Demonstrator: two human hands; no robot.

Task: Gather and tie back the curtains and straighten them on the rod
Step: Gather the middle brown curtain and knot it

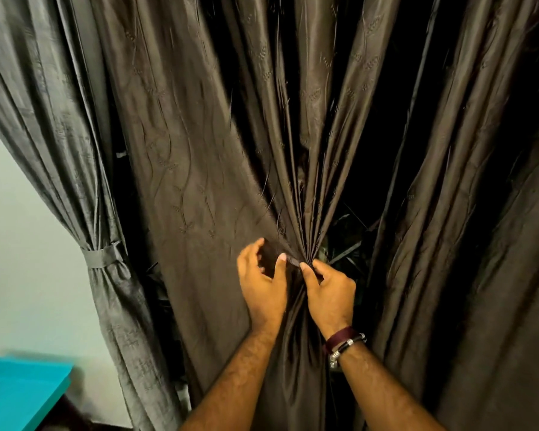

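Note:
A dark brown embroidered curtain panel (199, 157) hangs in the middle, its folds drawn together into a bunch at about waist height. My right hand (330, 293) pinches that bunch between thumb and fingers. My left hand (263, 281) curls round the fabric just left of it, with a short strip of fabric under its thumb. At the far left a grey curtain (47, 126) is gathered and bound by a matching tie-back band (101, 256). Another brown panel (467, 213) hangs loose on the right. The rod is out of view.
A pale wall (22, 244) shows at the left behind the tied curtain. A turquoise surface (19, 393) juts in at the bottom left corner. Between the brown panels is a dark gap (349, 244) with dim shapes behind it.

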